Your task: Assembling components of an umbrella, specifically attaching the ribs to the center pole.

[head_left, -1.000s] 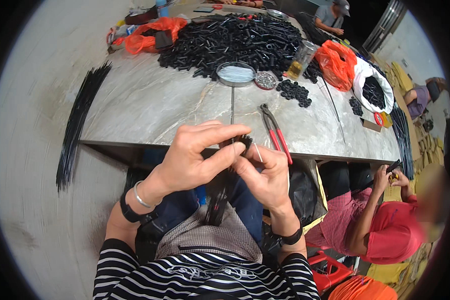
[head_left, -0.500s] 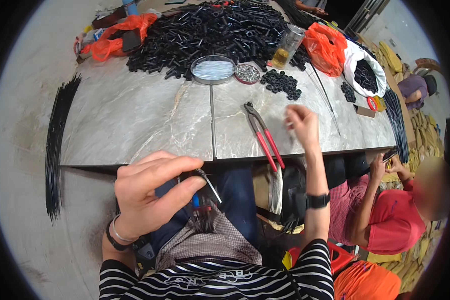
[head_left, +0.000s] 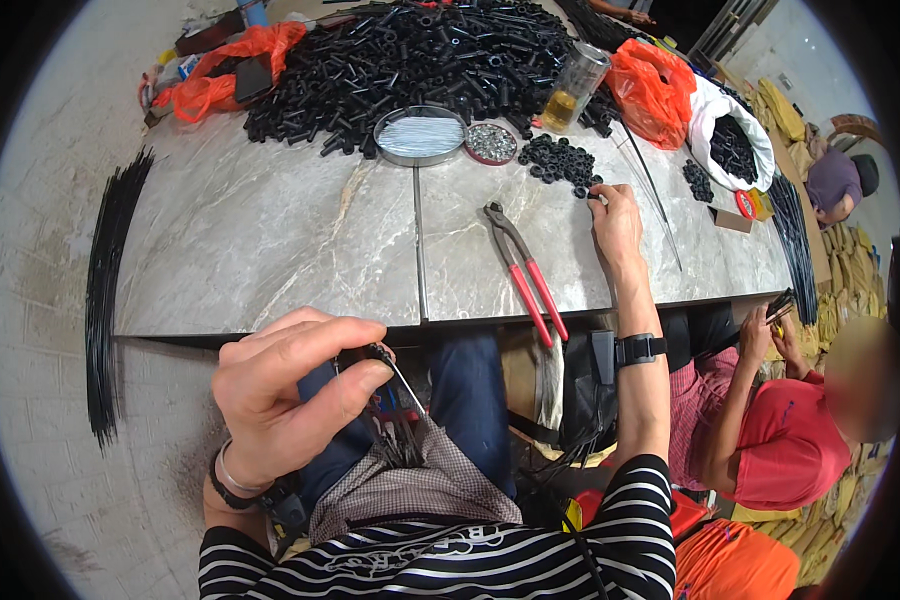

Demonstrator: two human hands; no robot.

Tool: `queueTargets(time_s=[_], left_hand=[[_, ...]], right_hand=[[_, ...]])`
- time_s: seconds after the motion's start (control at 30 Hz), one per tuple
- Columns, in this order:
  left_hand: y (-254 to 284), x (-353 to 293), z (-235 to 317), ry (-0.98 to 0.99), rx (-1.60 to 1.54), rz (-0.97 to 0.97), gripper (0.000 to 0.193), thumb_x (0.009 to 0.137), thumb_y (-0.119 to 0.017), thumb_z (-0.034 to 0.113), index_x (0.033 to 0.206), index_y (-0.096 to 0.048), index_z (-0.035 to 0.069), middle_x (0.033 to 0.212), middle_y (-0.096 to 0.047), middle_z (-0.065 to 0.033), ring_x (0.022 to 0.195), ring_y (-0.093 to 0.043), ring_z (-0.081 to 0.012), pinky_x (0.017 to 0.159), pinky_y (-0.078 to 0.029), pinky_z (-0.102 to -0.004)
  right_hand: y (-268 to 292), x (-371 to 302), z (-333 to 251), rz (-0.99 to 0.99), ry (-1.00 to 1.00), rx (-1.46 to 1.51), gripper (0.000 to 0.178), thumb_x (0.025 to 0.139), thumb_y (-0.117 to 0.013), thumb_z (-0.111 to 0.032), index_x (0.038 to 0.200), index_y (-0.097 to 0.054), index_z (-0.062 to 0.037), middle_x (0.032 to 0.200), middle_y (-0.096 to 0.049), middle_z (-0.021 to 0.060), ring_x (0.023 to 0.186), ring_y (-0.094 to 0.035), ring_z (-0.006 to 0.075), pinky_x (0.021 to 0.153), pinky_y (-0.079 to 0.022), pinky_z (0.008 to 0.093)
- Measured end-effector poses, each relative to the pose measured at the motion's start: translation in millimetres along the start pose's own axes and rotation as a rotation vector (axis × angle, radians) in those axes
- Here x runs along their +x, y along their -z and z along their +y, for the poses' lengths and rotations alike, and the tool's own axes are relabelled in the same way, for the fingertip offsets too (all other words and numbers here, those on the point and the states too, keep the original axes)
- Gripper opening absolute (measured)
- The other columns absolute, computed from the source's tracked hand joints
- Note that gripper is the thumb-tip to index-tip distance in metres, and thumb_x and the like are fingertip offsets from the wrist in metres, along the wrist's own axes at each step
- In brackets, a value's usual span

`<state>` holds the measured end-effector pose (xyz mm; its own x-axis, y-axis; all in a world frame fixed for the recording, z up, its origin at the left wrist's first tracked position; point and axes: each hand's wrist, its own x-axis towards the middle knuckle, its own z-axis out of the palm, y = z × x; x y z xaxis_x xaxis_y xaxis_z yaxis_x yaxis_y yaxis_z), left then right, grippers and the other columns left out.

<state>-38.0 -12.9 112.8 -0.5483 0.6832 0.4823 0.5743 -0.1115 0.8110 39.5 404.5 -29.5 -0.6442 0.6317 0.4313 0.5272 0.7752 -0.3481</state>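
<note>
Above my lap, my left hand (head_left: 290, 390) is closed in a pinch. Between thumb and forefinger it holds a thin metal pin (head_left: 408, 385) with a dark ribbed part at its upper end, partly hidden by the fingers. My right hand (head_left: 620, 228) reaches onto the table at the near right edge of a small pile of black rings (head_left: 558, 162). Its thumb and forefinger are closed on a black ring (head_left: 594, 197), which is mostly covered by the fingertips. Left of this hand lie pincers (head_left: 515, 262) with red handles, their grips jutting past the table edge.
A large heap of black tubes (head_left: 420, 60) covers the back. Before it stand a round tin of thin pins (head_left: 420, 136) and a dish of small metal bits (head_left: 491, 143). A glass jar (head_left: 575, 88) stands right of them. At right, another person (head_left: 785, 435) sits working.
My right hand has moved forward to the ring pile and closed on a ring there. My left hand has shifted slightly left and still holds the pin.
</note>
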Motion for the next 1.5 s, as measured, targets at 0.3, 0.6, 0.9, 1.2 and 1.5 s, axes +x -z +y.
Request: queueTargets(time_s=[0.3,0.6,0.9,1.2,1.5], left_hand=[[-0.7,-4.2,2.4,-0.013,0.05,0.01,0.029,0.07,-0.071,-0.008,0.098,-0.065,-0.007,0.082,-0.068,-0.0128,0.072,-0.064,-0.018,0.064,-0.049,-0.0256],[-5.0,-5.9,-0.5,0.004,0.012,0.08,0.029,0.071,-0.071,-0.009,0.098,-0.065,-0.007,0.083,-0.068,-0.0128,0.072,-0.063,-0.0174,0.066,-0.048,-0.025],[-7.7,-8.1,1.8,0.004,0.024,0.101,0.029,0.07,-0.072,-0.008,0.098,-0.065,-0.007,0.082,-0.068,-0.0121,0.071,-0.062,-0.0171,0.066,-0.048,-0.0252],[-9.3,-11.3,4.7,-0.012,0.04,0.115,0.029,0.07,-0.074,-0.006,0.097,-0.066,-0.006,0.082,-0.068,-0.0122,0.071,-0.063,-0.0177,0.065,-0.048,-0.0253],[-6.6,-15.9,5.5,-0.038,0.036,0.129,0.029,0.07,-0.074,-0.005,0.098,-0.066,-0.006,0.082,-0.068,-0.0123,0.071,-0.063,-0.0168,0.064,-0.048,-0.0248]], right_hand=[[9.4,11.6,20.5,-0.184,-0.035,0.191,0.019,0.082,-0.063,-0.014,0.091,-0.069,0.0014,0.072,-0.065,0.0127,0.065,-0.062,0.0225,0.064,-0.048,0.0346],[27.7,8.1,6.1,-0.411,-0.326,0.435,0.021,0.085,-0.063,-0.016,0.089,-0.071,0.0036,0.064,-0.06,0.0052,0.056,-0.056,0.0112,0.052,-0.05,0.0264],[28.5,-1.8,21.2,-0.32,-0.449,0.688,0.023,0.09,-0.057,-0.014,0.101,-0.065,0.0043,0.077,-0.063,0.0073,0.062,-0.059,0.012,0.051,-0.052,0.026],[29.5,-8.0,13.4,-0.292,-0.03,0.244,0.036,0.075,-0.063,-0.008,0.11,-0.064,-0.0001,0.079,-0.066,0.0162,0.078,-0.066,0.0305,0.078,-0.05,0.0356],[25.6,-9.1,11.4,-0.305,0.025,0.11,0.029,0.076,-0.062,-0.006,0.103,-0.066,0.0007,0.086,-0.067,0.0197,0.085,-0.065,0.0345,0.08,-0.049,0.0388]])
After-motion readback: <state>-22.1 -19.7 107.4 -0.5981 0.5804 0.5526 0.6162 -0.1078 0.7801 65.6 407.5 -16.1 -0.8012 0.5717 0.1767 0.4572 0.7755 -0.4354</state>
